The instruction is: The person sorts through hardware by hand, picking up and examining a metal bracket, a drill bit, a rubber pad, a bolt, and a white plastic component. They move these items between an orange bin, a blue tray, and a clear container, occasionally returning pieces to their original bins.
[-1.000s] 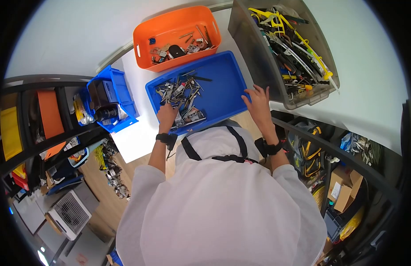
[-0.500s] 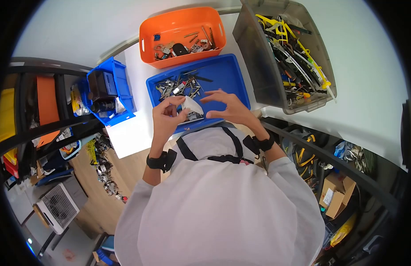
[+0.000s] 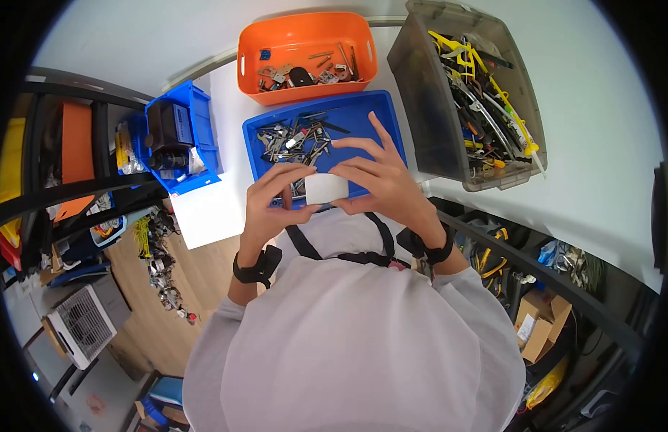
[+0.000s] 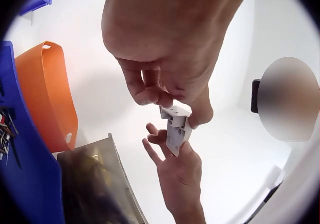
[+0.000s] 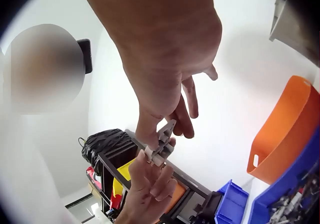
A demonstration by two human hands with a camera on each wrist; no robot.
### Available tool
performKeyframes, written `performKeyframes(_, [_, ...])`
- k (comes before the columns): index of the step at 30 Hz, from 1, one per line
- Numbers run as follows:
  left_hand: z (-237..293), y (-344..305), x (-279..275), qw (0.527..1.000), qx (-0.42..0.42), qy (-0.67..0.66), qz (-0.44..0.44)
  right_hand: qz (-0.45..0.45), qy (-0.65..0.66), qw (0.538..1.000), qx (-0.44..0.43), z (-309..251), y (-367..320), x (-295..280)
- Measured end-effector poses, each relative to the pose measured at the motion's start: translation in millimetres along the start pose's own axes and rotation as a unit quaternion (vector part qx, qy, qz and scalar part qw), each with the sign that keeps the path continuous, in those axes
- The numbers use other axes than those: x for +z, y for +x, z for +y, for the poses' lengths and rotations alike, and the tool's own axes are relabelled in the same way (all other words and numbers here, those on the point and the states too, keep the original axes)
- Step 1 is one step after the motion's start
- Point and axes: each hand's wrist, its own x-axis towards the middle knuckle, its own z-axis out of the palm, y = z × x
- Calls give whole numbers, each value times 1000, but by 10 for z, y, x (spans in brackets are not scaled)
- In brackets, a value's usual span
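A white plastic bracket-like piece (image 3: 327, 189) is held up over the near side of the blue tray (image 3: 377, 108). My left hand (image 3: 269, 205) pinches its left end between thumb and fingers. On the right end, the thumb and fingers of my right hand (image 3: 384, 180) pinch it too, other fingers spread away. From above the piece shows a smooth flat face. Its underside, in the left wrist view, has small holes and a stepped block on the plastic piece (image 4: 176, 126). Loose metal parts (image 3: 294, 140) lie heaped in the tray's left half, partly hidden behind my hands.
Behind the tray stands an orange bin (image 3: 305, 90) with hardware inside. To the right is a tall grey translucent tub (image 3: 435, 137) full of tools. A small blue bin (image 3: 204, 137) with boxes sits at left, beside black shelving (image 3: 68, 191).
My left hand has lifted the white piece out of the tray area toward me. My right hand has come in from the tray's right edge and now grips the piece's other end.
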Motion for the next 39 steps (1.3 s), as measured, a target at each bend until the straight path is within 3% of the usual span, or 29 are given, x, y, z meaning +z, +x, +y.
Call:
performKeyframes(8, [87,148,-14,989,-17,114,-90,-8,-33,999,26,-22,-80,6])
performKeyframes(11, [71,259,46,986,-98,99,-94,19,-51,994,90,56,-192,105])
performKeyframes(12, [-34,290,51,985,-95,102,-97,24,-51,994,90,67,-226,97])
performKeyframes(14, [-374,345,46,976,-198,88,-12,23,-56,982,178,82,-319,60])
performKeyframes(18, [-993,854,-233,948,-174,256,79,32,-55,972,226,153,-579,24])
performKeyframes(20, [-1475,1108,-415,943,-131,294,84,10,-69,965,251,173,-715,-7])
performKeyframes(22, [-1782,1335,-542,915,-226,327,70,4,-70,960,271,163,-836,-45])
performKeyframes(25, [-2058,1565,-579,881,-257,395,51,5,-76,949,307,186,-1015,-60])
performKeyframes(26, [-2126,1599,-585,882,-251,397,40,5,-81,945,316,174,-1083,-46])
performKeyframes(28, [-2184,1680,-550,821,-245,515,9,14,-62,938,341,175,-1191,-21])
performKeyframes(30, [-2219,1707,-506,827,-213,520,11,27,-49,929,367,238,-1315,-30])
performKeyframes(33, [-2236,1674,-487,798,-176,576,17,7,-77,921,381,254,-1502,-11])
performKeyframes(36, [-2207,1615,-516,819,-125,558,45,10,-63,913,403,261,-1539,-58])
performKeyframes(38, [-1932,1553,-461,812,-158,562,25,28,-45,905,423,252,-1531,-60])
performKeyframes(39, [-1827,1487,-439,830,-133,540,44,29,-45,903,426,245,-1506,-65])
